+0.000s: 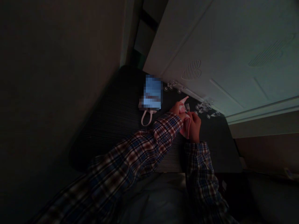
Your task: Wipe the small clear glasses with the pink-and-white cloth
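Note:
Over the dark tabletop, my left hand [177, 109] is closed round a pink cloth [186, 126]. A small clear glass [187, 107] shows at the cloth, just right of my left fingers. My right hand [194, 123] is closed on the cloth's right side, close to the glass and below it. The cloth hangs down between the two hands, and one corner of it points up past my left hand. Dim light hides the exact fingertip contact with the glass.
Several clear glasses [204, 106] lie by the white panel [210, 62] at the table's [112, 124] back edge, with more glasses [171, 84] further left. A lit, blurred device [153, 93] with a pale loop [146, 118] lies left of my hands.

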`<state>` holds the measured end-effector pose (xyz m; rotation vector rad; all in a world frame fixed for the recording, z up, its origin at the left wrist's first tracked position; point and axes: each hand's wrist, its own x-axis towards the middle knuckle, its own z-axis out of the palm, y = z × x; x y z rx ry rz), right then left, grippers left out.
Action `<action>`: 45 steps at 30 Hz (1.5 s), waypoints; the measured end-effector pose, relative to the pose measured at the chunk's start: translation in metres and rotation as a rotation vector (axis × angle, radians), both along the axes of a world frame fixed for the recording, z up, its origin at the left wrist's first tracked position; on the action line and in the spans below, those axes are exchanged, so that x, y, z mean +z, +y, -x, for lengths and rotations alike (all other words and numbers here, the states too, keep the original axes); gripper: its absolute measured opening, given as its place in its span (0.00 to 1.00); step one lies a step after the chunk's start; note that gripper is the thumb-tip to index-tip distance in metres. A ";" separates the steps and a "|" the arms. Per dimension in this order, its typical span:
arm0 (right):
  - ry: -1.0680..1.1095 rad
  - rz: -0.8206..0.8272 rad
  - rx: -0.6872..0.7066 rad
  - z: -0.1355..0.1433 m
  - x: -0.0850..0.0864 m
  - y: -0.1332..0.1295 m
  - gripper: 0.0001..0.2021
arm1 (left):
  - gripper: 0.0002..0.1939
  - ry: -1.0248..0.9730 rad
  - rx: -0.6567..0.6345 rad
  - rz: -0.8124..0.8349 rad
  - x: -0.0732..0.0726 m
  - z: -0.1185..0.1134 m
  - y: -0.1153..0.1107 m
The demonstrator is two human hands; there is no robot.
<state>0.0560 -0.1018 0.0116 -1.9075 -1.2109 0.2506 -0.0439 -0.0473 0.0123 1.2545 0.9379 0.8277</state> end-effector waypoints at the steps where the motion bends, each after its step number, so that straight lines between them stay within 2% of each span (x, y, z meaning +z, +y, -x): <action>1: 0.004 0.002 -0.001 0.000 0.000 0.000 0.16 | 0.20 -0.001 0.001 -0.002 0.000 0.001 0.000; 16: -0.001 0.002 0.000 0.000 0.000 -0.001 0.16 | 0.20 -0.031 0.029 -0.023 -0.004 -0.002 0.001; 18: -0.003 -0.001 0.007 0.001 0.000 -0.001 0.16 | 0.21 -0.027 0.020 -0.065 -0.007 -0.003 0.001; 23: -0.009 -0.007 -0.001 0.003 0.002 -0.001 0.15 | 0.28 0.039 -0.024 -0.302 -0.015 -0.004 0.003; 27: -0.008 -0.005 -0.002 0.004 0.003 0.000 0.15 | 0.27 0.059 -0.053 -0.345 -0.017 -0.003 0.004; 37: -0.012 -0.001 -0.012 -0.001 0.000 0.000 0.15 | 0.31 0.117 -0.089 -0.350 -0.016 -0.001 0.005; 45: -0.036 0.005 -0.021 -0.001 0.001 0.000 0.16 | 0.33 0.154 -0.115 -0.370 -0.009 0.005 0.006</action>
